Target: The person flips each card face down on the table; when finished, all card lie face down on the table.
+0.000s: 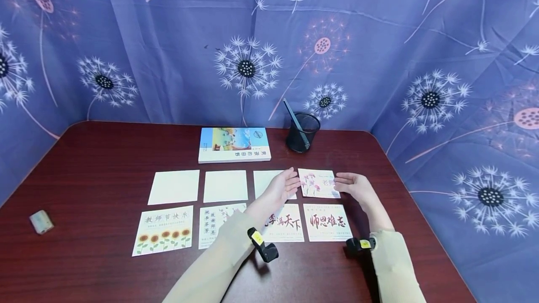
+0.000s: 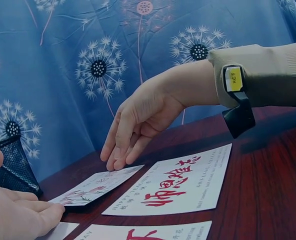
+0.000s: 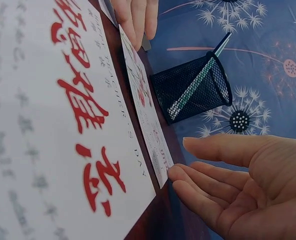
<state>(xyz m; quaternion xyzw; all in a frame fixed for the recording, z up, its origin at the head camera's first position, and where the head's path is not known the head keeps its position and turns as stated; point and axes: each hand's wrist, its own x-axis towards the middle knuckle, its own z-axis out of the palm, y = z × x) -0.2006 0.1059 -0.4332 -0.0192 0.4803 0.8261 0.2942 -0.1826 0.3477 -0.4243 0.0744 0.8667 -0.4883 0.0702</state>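
A card with pink flowers [image 1: 316, 183] lies at the right end of the upper row on the table. My left hand [image 1: 281, 188] is at its left edge with fingers extended, covering part of a blank white card [image 1: 262, 177]. On the other side, the fingertips of my right hand [image 1: 357, 190] meet the flower card's right edge, fingers loosely straight. In the right wrist view the right thumb stands apart from the fingers. Below the flower card is a card with red lettering [image 1: 327, 222]. Another red-lettered card [image 1: 290, 223] lies beside it, partly behind my left forearm.
Two blank white cards [image 1: 174, 187] continue the upper row leftward. Below them are a sunflower card [image 1: 163, 230] and a card with dark lettering [image 1: 208, 223]. A book [image 1: 234, 145] and a black mesh pen cup [image 1: 302, 132] stand behind. A small pale block [image 1: 41, 222] sits far left.
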